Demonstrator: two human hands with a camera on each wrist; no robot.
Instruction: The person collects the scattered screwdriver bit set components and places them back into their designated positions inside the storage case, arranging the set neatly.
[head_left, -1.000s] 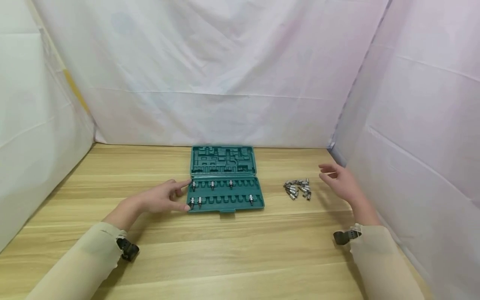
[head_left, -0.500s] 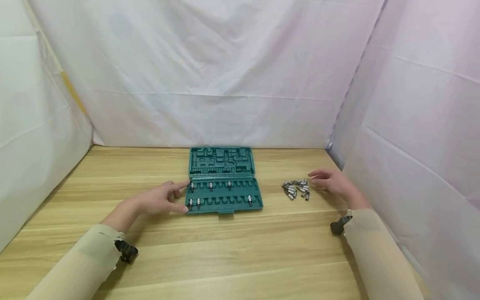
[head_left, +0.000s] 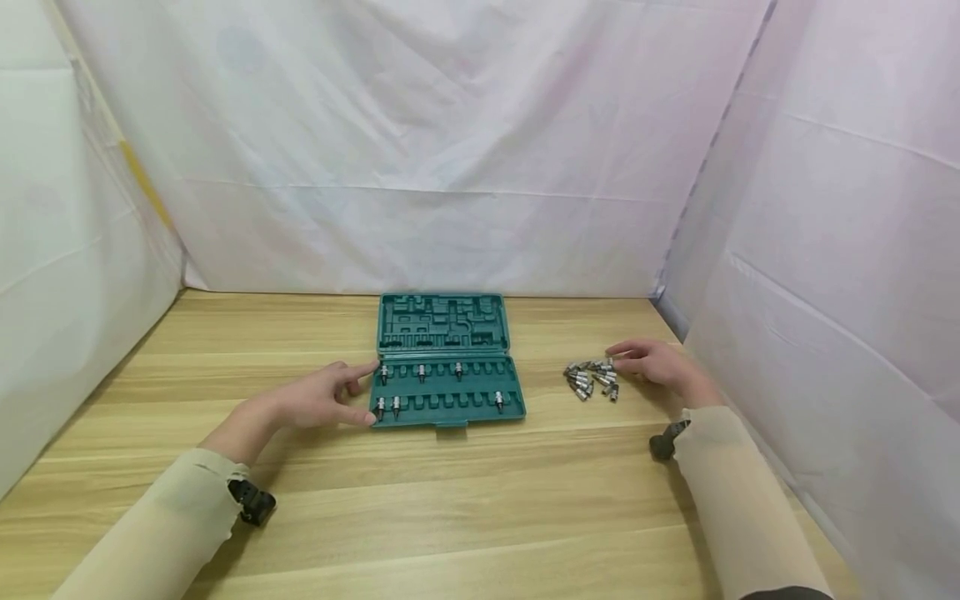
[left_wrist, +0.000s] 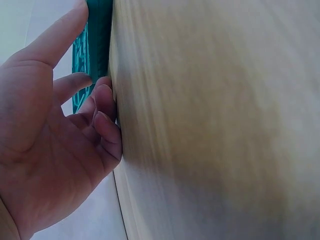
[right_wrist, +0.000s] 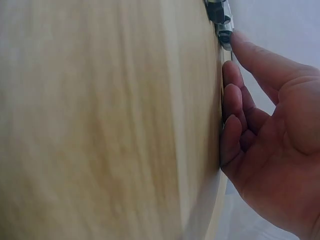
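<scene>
A green plastic case (head_left: pixel 448 429) lies unfolded on the table, with several bit sockets (head_left: pixel 459 372) seated in its two rows of slots. My left hand (head_left: pixel 318 396) spans the case's left edge, index finger and thumb stretched along it. In the left wrist view, its other fingers are bent against the wood. To the right of the case lies a loose pile of silver, dark-tipped bit sockets (head_left: pixel 582 379). My right hand (head_left: pixel 660 364) is at the pile's far right side, thumb tip right at one bit socket (right_wrist: pixel 225 36). Its index fingertip is hidden in the right wrist view.
The wooden table (head_left: pixel 450 517) ends at a white cloth backdrop (head_left: pixel 420 167) behind the case. White cloth walls also rise on both sides. The case's lid (head_left: pixel 444 321), molded with recesses, lies folded back toward the backdrop.
My right hand has moved left and down to the bit socket pile, its fingertips reaching the edge. My left hand stays at the case's left edge.
</scene>
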